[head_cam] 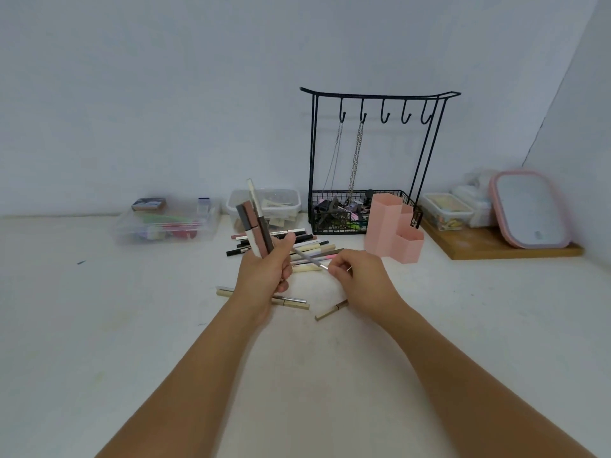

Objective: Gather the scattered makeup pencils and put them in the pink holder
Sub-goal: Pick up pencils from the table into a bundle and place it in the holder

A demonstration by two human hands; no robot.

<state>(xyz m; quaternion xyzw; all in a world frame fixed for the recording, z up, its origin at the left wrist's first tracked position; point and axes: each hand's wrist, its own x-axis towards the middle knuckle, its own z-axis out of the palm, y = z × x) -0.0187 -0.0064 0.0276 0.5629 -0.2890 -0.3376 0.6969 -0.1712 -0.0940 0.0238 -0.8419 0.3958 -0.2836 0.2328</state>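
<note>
**Pencils in hand, pink holder waiting at the right**

A shallow clear plastic box (167, 223) is sitting at the far left of the white table (99, 325), holding blurred green, red and purple items with a small dark packet on its lid. Just right of it, a smaller clear lidded tub (264, 204) is holding pale, card-like pieces. Next along, a black wire stand with hooks (380, 153) is carrying two chains, and its basket base is holding a jumble of dark small objects. The pink hexagonal three-cup holder (393, 231) is standing against the basket's front right corner; its contents cannot be seen. On a wooden board (496, 247) at the far right, a clear food box (446, 211) and a pink-rimmed mirror (529, 213) are resting.

The left hand (267, 276) is gripping an upright bundle of makeup pencils (256, 226), fingers curled round them and thumb raised. The right hand (360, 276) is pinching a thin grey pencil (310, 258) by its end, angling it toward the left thumb. Loose pencils (297, 241) are lying scattered on the table behind and below both hands, left of the holder.
</note>
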